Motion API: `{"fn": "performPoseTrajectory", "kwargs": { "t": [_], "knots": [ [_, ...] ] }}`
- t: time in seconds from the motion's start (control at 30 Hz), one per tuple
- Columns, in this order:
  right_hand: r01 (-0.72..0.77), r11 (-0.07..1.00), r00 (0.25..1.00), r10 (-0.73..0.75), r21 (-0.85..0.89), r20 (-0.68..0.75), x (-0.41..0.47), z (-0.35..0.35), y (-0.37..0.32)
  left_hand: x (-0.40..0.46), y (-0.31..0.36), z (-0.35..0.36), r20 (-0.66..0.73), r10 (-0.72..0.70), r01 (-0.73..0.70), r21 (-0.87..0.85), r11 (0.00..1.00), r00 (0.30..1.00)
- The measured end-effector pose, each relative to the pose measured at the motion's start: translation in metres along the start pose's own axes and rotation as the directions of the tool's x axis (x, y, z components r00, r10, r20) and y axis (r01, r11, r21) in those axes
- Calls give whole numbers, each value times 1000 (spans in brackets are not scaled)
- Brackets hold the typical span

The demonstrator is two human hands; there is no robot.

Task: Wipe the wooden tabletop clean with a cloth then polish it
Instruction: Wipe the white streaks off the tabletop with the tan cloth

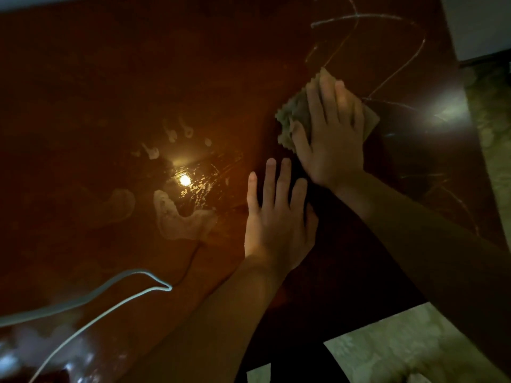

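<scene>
A dark red-brown glossy wooden tabletop [96, 92] fills most of the view. My right hand [331, 136] lies flat with straight fingers on a folded pale greenish cloth [291, 117] and presses it onto the table at the right. My left hand [276, 217] rests flat on the bare wood just below and left of it, fingers straight, holding nothing. A greasy handprint smear [177, 217] and fingertip marks [171, 135] show on the wood left of my left hand, around a lamp's reflection [184, 179].
A white cable [110, 288] loops over the near left of the table. Thin curved streaks [387, 64] mark the far right of the surface. The table's right edge [481, 150] and near corner border pale patterned floor [387, 341]. A white object [481, 23] stands at top right.
</scene>
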State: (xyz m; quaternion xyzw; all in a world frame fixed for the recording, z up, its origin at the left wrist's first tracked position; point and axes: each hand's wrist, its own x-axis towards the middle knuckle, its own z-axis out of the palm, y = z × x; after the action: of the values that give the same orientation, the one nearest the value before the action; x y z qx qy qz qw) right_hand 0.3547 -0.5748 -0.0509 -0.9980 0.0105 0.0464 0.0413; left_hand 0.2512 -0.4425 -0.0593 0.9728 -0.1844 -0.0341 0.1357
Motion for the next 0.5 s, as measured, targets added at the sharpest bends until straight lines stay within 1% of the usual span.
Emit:
{"fn": "performPoseTrajectory", "kwargs": {
  "t": [0.1,0.17,0.27,0.33,0.4,0.5],
  "knots": [
    [-35,999,999,35,14,-3,24,0,-11,-1,0,1,-5,-23,22,-48,999,1000],
    [-18,1000,1000,18,22,12,22,0,-10,1,0,-1,-1,-32,31,-76,997,999],
    [23,999,999,-24,23,37,-8,-2,5,1,-2,-6,0,-45,45,-163,986,999],
    [26,1000,999,-27,11,40,-32,-2,12,0,-3,-9,-11,-51,47,-212,976,999],
    [25,1000,998,-25,3,52,-42,-1,15,4,-2,-14,-14,-53,50,-190,981,998],
    [32,999,998,-32,16,52,-28,-1,15,34,-3,-25,31,-103,106,-141,984,994]
  ]
}}
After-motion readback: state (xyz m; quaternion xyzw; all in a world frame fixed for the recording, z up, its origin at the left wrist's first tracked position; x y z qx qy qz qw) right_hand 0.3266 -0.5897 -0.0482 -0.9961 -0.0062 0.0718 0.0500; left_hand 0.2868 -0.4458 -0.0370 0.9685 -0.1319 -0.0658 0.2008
